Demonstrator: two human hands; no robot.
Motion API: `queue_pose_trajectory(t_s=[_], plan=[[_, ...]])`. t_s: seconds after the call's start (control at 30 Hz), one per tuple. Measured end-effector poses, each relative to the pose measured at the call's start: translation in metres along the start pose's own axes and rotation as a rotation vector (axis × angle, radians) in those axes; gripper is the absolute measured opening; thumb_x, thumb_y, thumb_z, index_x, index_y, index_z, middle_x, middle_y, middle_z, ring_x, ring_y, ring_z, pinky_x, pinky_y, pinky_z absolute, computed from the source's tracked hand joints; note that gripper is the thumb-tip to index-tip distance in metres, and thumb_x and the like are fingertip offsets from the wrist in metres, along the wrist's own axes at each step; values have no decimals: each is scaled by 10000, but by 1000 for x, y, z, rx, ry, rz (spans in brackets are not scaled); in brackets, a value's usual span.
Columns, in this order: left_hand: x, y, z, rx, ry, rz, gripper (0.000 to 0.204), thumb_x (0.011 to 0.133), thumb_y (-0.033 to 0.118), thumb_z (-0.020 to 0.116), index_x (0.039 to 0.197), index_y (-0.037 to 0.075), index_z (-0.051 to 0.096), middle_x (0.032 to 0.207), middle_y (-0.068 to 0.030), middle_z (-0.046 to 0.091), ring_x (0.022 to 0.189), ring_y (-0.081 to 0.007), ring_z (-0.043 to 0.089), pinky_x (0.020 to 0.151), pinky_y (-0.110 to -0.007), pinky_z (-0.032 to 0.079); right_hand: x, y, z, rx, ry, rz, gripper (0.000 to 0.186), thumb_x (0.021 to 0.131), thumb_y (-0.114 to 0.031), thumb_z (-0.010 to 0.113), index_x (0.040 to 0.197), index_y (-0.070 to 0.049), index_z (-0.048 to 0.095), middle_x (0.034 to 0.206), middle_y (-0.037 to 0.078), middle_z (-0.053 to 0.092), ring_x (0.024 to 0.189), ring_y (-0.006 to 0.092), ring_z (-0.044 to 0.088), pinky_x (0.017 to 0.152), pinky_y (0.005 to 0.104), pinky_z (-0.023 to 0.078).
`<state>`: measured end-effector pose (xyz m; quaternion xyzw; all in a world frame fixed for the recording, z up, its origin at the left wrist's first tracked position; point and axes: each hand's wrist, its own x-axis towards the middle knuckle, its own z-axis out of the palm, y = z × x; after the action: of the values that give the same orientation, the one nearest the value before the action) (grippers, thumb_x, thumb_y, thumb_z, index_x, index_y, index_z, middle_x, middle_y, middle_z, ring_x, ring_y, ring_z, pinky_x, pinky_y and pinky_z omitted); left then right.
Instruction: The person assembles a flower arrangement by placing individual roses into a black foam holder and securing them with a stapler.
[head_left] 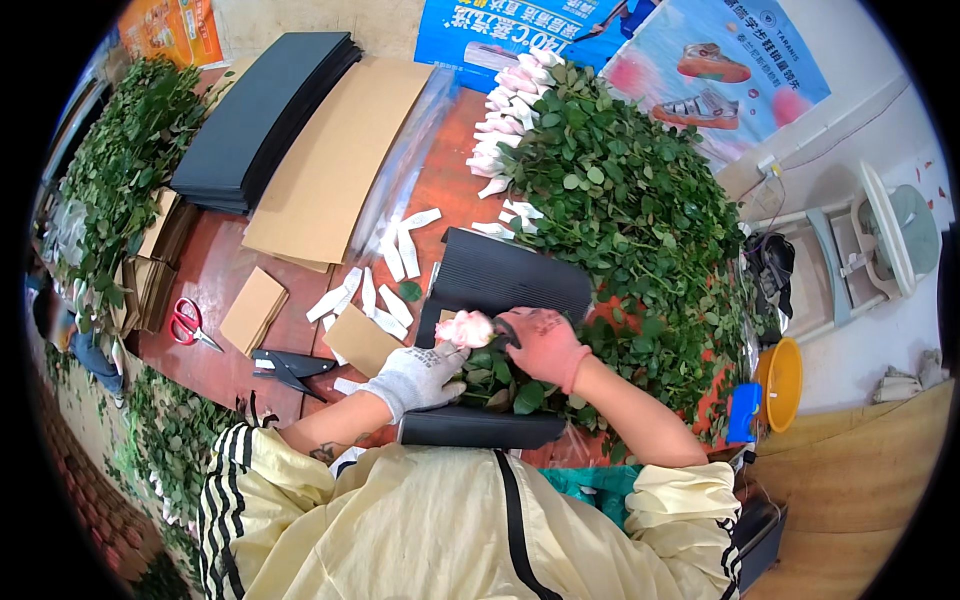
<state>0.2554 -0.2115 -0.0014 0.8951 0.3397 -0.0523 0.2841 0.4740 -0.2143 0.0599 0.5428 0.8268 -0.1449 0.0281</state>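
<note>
I observe the left hand (420,379), grey-gloved, its fingers partly curled beside the pink rose (466,329); whether they grip it, I cannot tell. The right hand (547,346), pink-gloved, has bent fingers at the bloom's other side; its hold I cannot tell. The rose lies between both hands. Beyond, I record a ribbed black board (515,270), white strips (386,316), a stapler (295,367) and scissors (186,322) on the surface (222,242).
</note>
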Motion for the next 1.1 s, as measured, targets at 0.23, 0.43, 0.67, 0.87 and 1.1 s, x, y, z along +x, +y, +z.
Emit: queue_pose_trajectory(t_s=[0.23,0.43,0.67,0.87,1.1], plan=[[0,-1,0,23,38,49,589,863,439,481,1326,80,415,1350,-148,436,962,-294,621,794,-390,500,-6,-12,-4,-389,259,-207,112,765,-184,509,855,-118,508,785,44,533,703,205,596,569,310,467],[-1,3,0,-19,95,43,551,849,400,500,1294,78,460,1308,-122,481,950,-283,621,795,-391,497,25,-7,48,-379,226,-131,123,778,-197,502,869,-118,527,814,66,550,745,225,592,605,320,473],[-5,0,3,-31,65,42,541,854,390,493,1294,76,461,1396,-113,397,967,-281,619,808,-391,494,35,-2,70,-372,296,-161,141,791,-189,492,865,-79,541,754,103,546,648,256,597,526,354,480],[-6,2,0,-26,71,58,533,854,386,495,1296,89,463,1429,-81,356,936,-282,632,787,-394,501,36,4,82,-355,210,-126,169,811,-176,480,917,-68,554,816,138,581,700,280,616,593,388,499],[-5,5,-4,-4,-16,24,579,844,397,525,1339,119,414,1457,-95,307,1010,-266,605,807,-369,495,32,6,78,-399,99,-70,241,827,-168,446,1009,-61,561,846,105,590,750,250,616,644,355,490]])
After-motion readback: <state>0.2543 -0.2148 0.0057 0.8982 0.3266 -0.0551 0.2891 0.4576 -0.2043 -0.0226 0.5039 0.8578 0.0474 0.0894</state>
